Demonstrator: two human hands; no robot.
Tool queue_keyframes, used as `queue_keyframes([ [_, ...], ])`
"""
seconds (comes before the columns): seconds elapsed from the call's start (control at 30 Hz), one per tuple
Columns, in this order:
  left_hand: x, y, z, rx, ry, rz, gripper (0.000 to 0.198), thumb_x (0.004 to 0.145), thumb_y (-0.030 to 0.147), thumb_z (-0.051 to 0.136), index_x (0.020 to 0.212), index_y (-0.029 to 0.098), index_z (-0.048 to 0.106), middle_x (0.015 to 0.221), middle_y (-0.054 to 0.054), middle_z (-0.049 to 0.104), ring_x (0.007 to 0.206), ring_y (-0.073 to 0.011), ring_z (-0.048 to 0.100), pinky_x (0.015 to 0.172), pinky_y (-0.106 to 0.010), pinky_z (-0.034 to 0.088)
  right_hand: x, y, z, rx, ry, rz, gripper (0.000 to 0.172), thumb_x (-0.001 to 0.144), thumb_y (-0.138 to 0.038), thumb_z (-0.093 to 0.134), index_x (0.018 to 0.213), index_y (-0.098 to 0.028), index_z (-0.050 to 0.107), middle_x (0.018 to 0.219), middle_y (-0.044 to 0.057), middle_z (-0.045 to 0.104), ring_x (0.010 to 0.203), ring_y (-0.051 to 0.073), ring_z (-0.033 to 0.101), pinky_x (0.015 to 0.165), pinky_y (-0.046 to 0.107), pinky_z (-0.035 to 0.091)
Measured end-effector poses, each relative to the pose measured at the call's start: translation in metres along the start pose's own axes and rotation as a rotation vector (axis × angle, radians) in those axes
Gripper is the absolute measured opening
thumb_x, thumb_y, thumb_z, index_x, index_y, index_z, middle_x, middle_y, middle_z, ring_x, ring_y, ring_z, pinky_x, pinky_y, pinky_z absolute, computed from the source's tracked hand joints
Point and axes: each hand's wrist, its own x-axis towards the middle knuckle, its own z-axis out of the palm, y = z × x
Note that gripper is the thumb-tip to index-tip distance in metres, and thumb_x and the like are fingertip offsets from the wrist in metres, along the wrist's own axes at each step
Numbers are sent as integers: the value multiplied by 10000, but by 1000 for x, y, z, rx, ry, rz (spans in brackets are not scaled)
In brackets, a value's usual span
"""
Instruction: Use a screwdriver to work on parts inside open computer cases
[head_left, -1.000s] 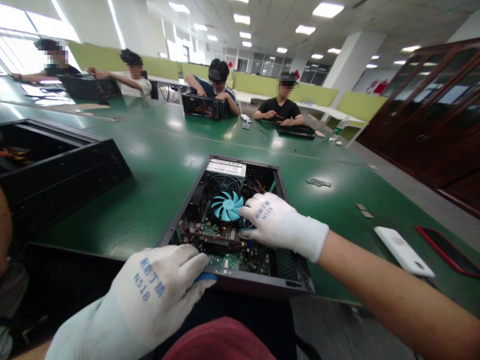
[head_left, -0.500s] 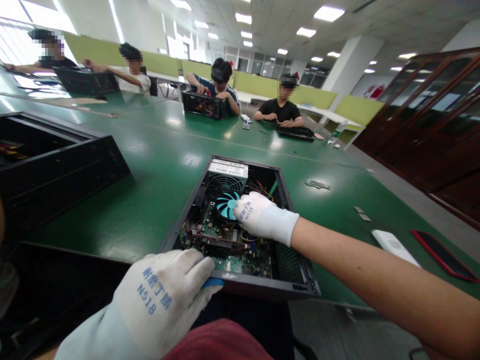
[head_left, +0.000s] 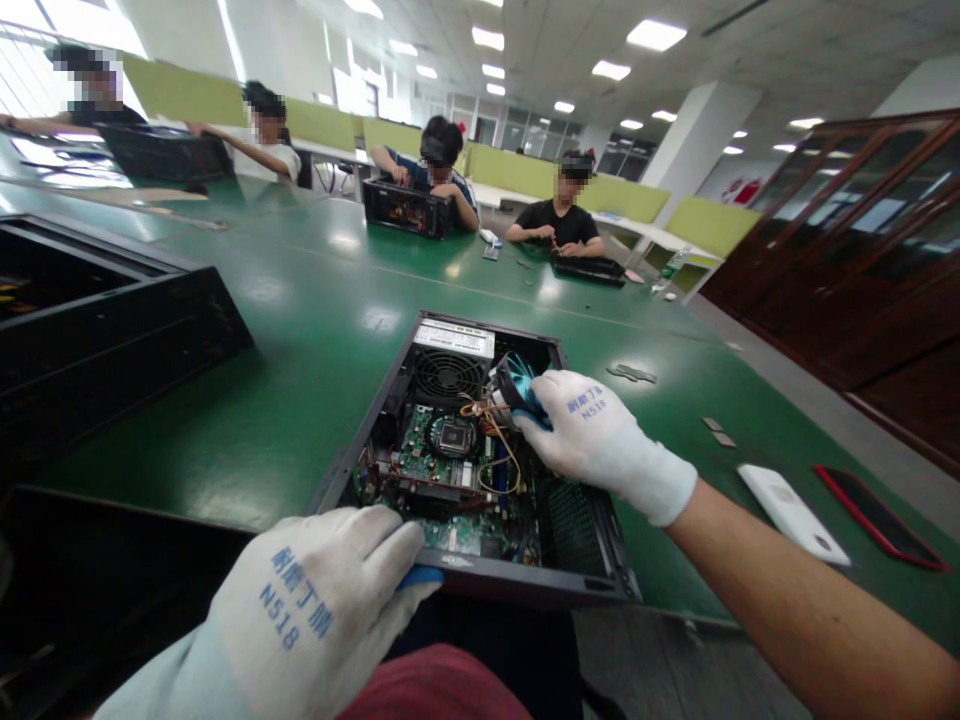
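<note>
An opened black computer case (head_left: 517, 575) lies on its side at the table's near edge. My gloved left hand (head_left: 322, 605) grips its near rim, fingers on top and thumb below. In my gloved right hand (head_left: 581, 425) is a CPU cooler fan (head_left: 517, 385) with blue blades, tilted up on edge above the case's right side. Thin wires (head_left: 514, 470) hang from the fan toward the motherboard (head_left: 427, 450). The bare CPU socket area (head_left: 455, 436) shows on the board. Behind it sits the power supply (head_left: 448, 372) with its black grille.
Another black case (head_left: 135, 350) stands at left. To the right lie thin metal pieces (head_left: 631, 374), small square chips (head_left: 718, 432), a white device (head_left: 793, 513) and a red-edged black panel (head_left: 881, 515). Several people work across the green table (head_left: 315, 330).
My right hand has lifted the fan off the motherboard and moved it right, tilting it. The socket area is now uncovered. My left hand stays on the rim.
</note>
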Motion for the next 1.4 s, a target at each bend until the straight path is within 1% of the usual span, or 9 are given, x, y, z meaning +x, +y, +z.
queue_keyframes([
  [0.13, -2, 0, 0, 7, -4, 10, 143, 930, 322, 576, 934, 241, 693, 842, -27, 748, 624, -199, 701, 527, -308, 501, 10, 7, 7, 55, 4, 154, 277, 964, -422, 535, 923, -170, 644, 962, 128, 714, 886, 254, 664, 774, 341, 469],
  [0.43, -5, 0, 1, -3, -19, -6, 138, 929, 308, 561, 909, 249, 684, 807, -18, 738, 600, -222, 703, 494, -343, 507, 35, 24, 27, 7, -28, 312, 354, 959, -472, 511, 998, -163, 681, 1042, 151, 734, 961, 280, 684, 801, 351, 471],
  [0.57, -5, -1, 2, -14, -3, -1, 182, 953, 333, 536, 953, 238, 691, 848, -33, 749, 625, -229, 715, 493, -348, 515, 44, 28, 30, -34, -93, 293, 396, 965, -492, 503, 1035, -164, 715, 1067, 154, 739, 978, 288, 677, 816, 365, 467],
  [0.73, -3, -1, 2, -6, 25, 20, 198, 964, 312, 511, 947, 229, 691, 829, -40, 745, 619, -227, 710, 496, -341, 508, 42, 30, 23, -141, -164, 209, 495, 998, -533, 442, 1036, -150, 753, 1072, 188, 715, 1040, 330, 611, 831, 401, 444],
  [0.93, -2, -1, 1, -11, 34, 23, 193, 959, 320, 526, 970, 229, 695, 840, -41, 747, 625, -226, 712, 510, -344, 526, 31, 31, 26, -164, -79, 208, 484, 959, -583, 514, 1022, -158, 736, 1049, 168, 689, 1003, 316, 573, 807, 386, 418],
  [1.07, -3, 0, 0, -14, 3, 5, 181, 944, 328, 548, 953, 236, 703, 844, -39, 752, 626, -223, 715, 504, -333, 529, 26, 30, 28, -140, -19, 219, 453, 951, -567, 539, 997, -152, 714, 1046, 172, 681, 995, 317, 560, 806, 392, 417],
  [1.2, -2, -2, -3, -74, -45, -10, 162, 929, 339, 593, 963, 242, 718, 870, -33, 761, 648, -216, 728, 541, -326, 560, 22, 29, 26, -73, 98, 231, 430, 936, -571, 569, 947, -156, 682, 1019, 162, 674, 971, 314, 559, 802, 393, 422],
  [1.3, 3, -6, -8, -137, -93, -63, 234, 908, 404, 636, 1070, 258, 719, 992, -43, 774, 729, -220, 754, 595, -313, 582, 16, 22, 19, 58, 192, 220, 379, 937, -538, 592, 916, -166, 660, 1000, 137, 669, 945, 291, 563, 806, 384, 426],
  [1.4, 16, -11, -12, -173, -139, -157, 418, 883, 462, 655, 1263, 288, 657, 1192, -59, 739, 872, -249, 765, 707, -342, 609, 8, 9, 7, 250, 236, 163, 322, 932, -493, 627, 910, -173, 647, 976, 106, 666, 923, 261, 575, 819, 370, 433],
])
